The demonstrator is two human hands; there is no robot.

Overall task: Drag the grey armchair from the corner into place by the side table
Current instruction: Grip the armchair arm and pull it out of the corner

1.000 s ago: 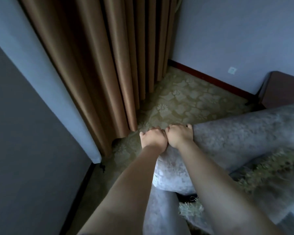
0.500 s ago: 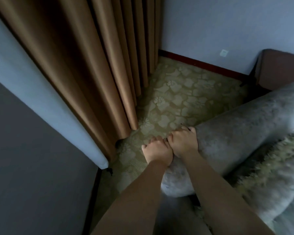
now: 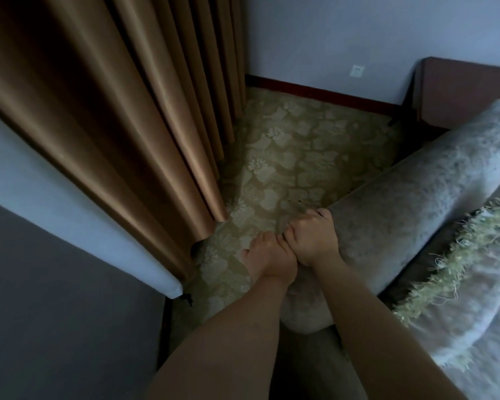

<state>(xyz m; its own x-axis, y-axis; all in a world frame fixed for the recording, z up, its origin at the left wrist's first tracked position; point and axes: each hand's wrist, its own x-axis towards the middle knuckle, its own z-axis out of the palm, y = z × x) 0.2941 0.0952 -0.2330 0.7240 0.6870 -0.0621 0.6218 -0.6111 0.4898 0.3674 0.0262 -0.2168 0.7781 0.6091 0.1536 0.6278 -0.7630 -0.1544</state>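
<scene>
The grey velvet armchair (image 3: pixel 410 197) fills the lower right, its padded back edge running up toward the right. My left hand (image 3: pixel 267 255) and my right hand (image 3: pixel 312 238) sit side by side, both clamped on the near corner of that edge. A grey cushion with a pale fringe (image 3: pixel 456 272) lies in the seat. The dark brown side table (image 3: pixel 468 93) stands against the far wall at the upper right, just behind the chair's top.
Brown curtains (image 3: pixel 122 111) hang along the left, their hem close to my hands. A pale wall end (image 3: pixel 78 220) juts out at the left. Patterned green carpet (image 3: pixel 295 151) lies bare in the corner. A wall socket (image 3: pixel 357 71) sits above the red skirting board.
The chair's corner and my hands have shifted down and right in view, away from the curtain. More bare carpet shows in the corner, and the side table sits closer to the chair's top.
</scene>
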